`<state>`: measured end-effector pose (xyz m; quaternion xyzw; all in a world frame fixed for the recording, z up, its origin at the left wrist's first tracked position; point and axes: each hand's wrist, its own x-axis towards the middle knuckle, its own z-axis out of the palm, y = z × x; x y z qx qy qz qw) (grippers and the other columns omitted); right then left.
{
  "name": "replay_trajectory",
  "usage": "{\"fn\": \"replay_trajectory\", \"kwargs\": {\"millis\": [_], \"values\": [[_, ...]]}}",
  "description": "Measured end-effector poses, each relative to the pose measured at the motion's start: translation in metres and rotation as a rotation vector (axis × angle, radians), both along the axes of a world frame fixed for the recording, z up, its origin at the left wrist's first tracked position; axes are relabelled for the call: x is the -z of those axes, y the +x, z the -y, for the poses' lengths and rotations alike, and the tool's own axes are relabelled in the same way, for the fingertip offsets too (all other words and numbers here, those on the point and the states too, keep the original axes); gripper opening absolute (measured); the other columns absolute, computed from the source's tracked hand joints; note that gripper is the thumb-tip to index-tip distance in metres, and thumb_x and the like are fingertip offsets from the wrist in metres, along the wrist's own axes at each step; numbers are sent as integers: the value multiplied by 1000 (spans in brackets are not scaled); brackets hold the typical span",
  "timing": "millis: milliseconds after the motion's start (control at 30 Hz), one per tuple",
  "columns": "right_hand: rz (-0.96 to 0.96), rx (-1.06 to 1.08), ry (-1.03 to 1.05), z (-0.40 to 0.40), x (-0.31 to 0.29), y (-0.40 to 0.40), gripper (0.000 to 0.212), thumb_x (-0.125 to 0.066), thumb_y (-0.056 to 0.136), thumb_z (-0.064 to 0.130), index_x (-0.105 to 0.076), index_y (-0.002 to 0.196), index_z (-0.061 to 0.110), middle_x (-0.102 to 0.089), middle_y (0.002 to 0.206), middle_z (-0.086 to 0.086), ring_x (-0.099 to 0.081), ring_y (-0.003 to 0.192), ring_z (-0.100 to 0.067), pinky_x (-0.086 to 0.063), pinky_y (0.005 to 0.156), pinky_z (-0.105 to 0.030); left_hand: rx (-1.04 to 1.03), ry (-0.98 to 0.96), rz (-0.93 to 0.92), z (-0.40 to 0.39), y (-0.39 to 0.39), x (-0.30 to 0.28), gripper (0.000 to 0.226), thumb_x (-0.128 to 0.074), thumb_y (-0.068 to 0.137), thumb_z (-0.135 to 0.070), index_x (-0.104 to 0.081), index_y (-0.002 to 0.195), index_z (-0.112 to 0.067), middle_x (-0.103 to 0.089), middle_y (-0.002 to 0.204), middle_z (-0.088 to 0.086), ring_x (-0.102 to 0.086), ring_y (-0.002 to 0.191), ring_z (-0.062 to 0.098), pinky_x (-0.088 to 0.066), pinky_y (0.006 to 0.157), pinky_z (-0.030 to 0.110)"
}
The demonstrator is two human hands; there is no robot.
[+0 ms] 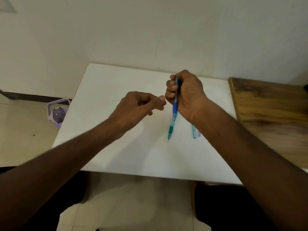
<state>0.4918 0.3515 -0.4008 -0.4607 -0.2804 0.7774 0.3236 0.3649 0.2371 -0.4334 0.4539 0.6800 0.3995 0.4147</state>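
The blue-green mechanical pencil points its tip back toward the person, below the right grip, which is wrapped around its upper barrel. Two small tubes lie on the white surface by that wrist. The left grip sits just beside it, fingers curled, thumb on forefinger. Can't tell if it's pinching anything. There's a lavender bin far left on the floor.

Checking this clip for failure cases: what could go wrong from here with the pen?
1. The right hand grips the pen high up, with its thin tip aimed at the table; a bump could bend the tip.
2. Two small sticks lie beside the right wrist; the arm may sweep them away.
3. The left hand pinches close by. I cannot tell whether it holds anything, but something that tiny could drop unseen.
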Motion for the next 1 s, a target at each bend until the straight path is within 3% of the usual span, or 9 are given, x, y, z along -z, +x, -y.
{"fn": "replay_trajectory", "kwargs": {"millis": [100,167,267,367,467,533,667,867,1000], "values": [[131,-4,-12,3,10,-3,24,-48,102,13,-62,83,7,-59,59,-5,-56,51,-14,-49,49,-25,61,-98,-11,-6,4,-4,40,-66,88,-74,-84,94,-38,-82,92,-20,-75,87,-3,-54,74,26],[177,3,-13,3,16,-4,23,-51,103,13,-64,85,7,-60,69,-6,-60,62,-15,-52,57,-28,33,-89,-69,-9,8,-2,38,-73,81,-74,-84,89,-38,-82,84,-17,-76,81,-2,-57,68,22],[226,-6,-4,2,19,-2,22,-55,105,16,-66,88,8,-64,81,-7,-65,73,-17,-57,68,-31,31,-98,-17,-15,7,3,27,-84,85,-54,-85,92,-28,-82,79,-11,-79,77,2,-57,59,14],[521,-135,123,-2,16,4,27,-53,107,39,-67,110,16,-68,106,-4,-68,98,-23,-58,89,-39,19,-263,151,-22,4,11,22,-87,87,-37,-84,96,-17,-84,86,-2,-81,79,11,-64,68,20],[721,-164,305,-9,9,13,30,-48,107,47,-56,124,24,-66,122,-6,-66,110,-25,-53,99,-43,-20,-380,123,-26,3,25,26,-91,83,-33,-84,100,-15,-84,87,-1,-82,78,13,-67,80,27],[720,-176,414,-12,5,18,22,-51,106,44,-55,119,27,-67,123,-4,-65,114,-23,-53,94,-39,0,-424,40,-27,5,35,24,-91,82,-34,-84,96,-16,-84,83,-2,-82,76,12,-66,80,24],[731,-309,514,-7,6,20,25,-54,104,45,-62,116,24,-70,108,8,-67,104,-13,-49,78,-28,-9,-434,-95,-28,11,45,25,-92,81,-38,-84,89,-16,-82,76,-4,-81,76,12,-65,74,21],[821,-442,728,0,15,19,21,-55,102,46,-62,107,27,-72,97,12,-68,88,-9,-49,71,-23,-6,-416,-237,-32,19,49,30,-92,80,-41,-81,85,-14,-82,83,2,-80,85,20,-65,91,37],[991,-529,884,-2,16,23,26,-49,105,44,-61,113,22,-71,101,5,-68,88,-13,-53,75,-30,8,-394,-308,-31,19,52,30,-92,80,-40,-79,85,-13,-80,83,3,-77,82,23,-62,78,30]]}}
